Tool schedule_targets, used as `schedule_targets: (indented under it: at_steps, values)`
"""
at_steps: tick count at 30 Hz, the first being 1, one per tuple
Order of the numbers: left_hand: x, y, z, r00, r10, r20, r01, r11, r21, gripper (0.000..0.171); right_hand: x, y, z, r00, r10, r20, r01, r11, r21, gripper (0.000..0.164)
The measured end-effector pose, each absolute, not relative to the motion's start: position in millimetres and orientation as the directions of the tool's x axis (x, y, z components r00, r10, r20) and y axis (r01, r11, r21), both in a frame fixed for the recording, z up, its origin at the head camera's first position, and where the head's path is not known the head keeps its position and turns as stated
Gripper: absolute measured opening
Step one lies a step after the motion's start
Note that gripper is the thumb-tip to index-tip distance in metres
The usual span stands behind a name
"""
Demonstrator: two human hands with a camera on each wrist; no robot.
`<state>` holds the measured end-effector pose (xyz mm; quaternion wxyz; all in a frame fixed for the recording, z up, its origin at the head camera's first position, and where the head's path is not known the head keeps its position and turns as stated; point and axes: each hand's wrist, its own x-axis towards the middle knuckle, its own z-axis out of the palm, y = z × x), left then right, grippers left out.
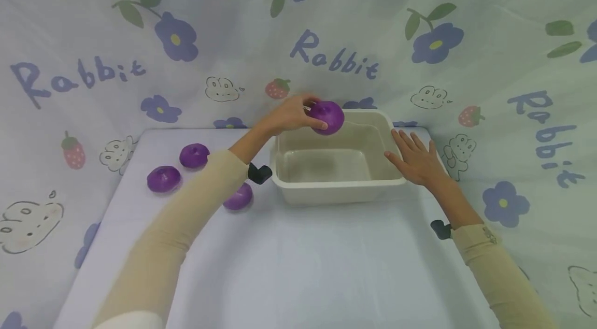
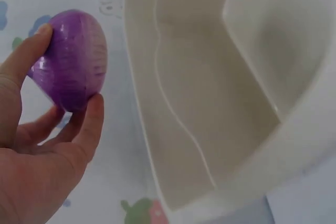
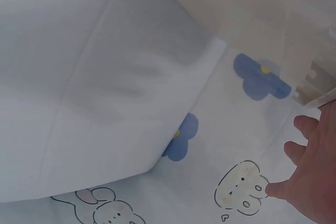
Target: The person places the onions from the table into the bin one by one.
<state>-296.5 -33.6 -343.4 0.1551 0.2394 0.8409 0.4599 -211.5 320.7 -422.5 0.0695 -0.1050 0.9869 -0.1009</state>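
In the head view my left hand (image 1: 295,112) grips a glossy purple onion-shaped ball (image 1: 328,117) between thumb and fingers, above the far side of a cream plastic basin (image 1: 336,191). The left wrist view shows the ball (image 2: 73,61) with a ribbed, paler side. It is held apart from the basin wall (image 2: 142,77). My right hand (image 1: 415,160) rests on the basin's right rim, its fingers extended. In the right wrist view only part of that hand (image 3: 317,171) shows, at the right edge. The visible basin floor bears nothing.
Left of the basin, more purple balls lie on the white table (image 1: 298,267): one at the back (image 1: 194,156), one farther left (image 1: 164,179), and one (image 1: 239,197) partly behind my left sleeve. A printed cloth (image 1: 224,33) hangs behind the table.
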Motion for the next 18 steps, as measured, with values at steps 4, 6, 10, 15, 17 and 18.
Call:
schedule_targets:
  at_steps: [4, 6, 10, 15, 17, 18]
  values:
    - [-301, -13, -352, -0.824, 0.564, -0.045, 0.253, 0.438, 0.863, 0.071, -213, 321, -423, -0.968, -0.22, -0.118, -0.192, 0.958, -0.211, 0.079]
    - [-303, -4, -355, -0.818, 0.572, -0.054, 0.244, 0.431, 0.869, 0.071, -213, 322, -423, -0.969, -0.218, -0.118, -0.19, 0.959, -0.212, 0.079]
    - [-310, 12, -365, -0.819, 0.568, -0.081, 0.241, 0.469, 0.849, 0.073, -213, 322, -423, -0.97, -0.216, -0.113, -0.189, 0.958, -0.214, 0.08]
    - [-319, 28, -377, -0.808, 0.576, -0.124, 0.239, 0.513, 0.825, 0.076, -213, 319, -422, -0.97, -0.215, -0.112, -0.189, 0.961, -0.204, 0.08]
    - [-320, 34, -380, -0.793, 0.593, -0.142, 0.237, 0.514, 0.825, 0.073, -213, 319, -423, -0.97, -0.213, -0.116, -0.188, 0.962, -0.198, 0.08]
    - [-322, 37, -382, -0.784, 0.602, -0.152, 0.236, 0.516, 0.824, 0.072, -213, 318, -423, -0.97, -0.212, -0.116, -0.187, 0.963, -0.196, 0.08]
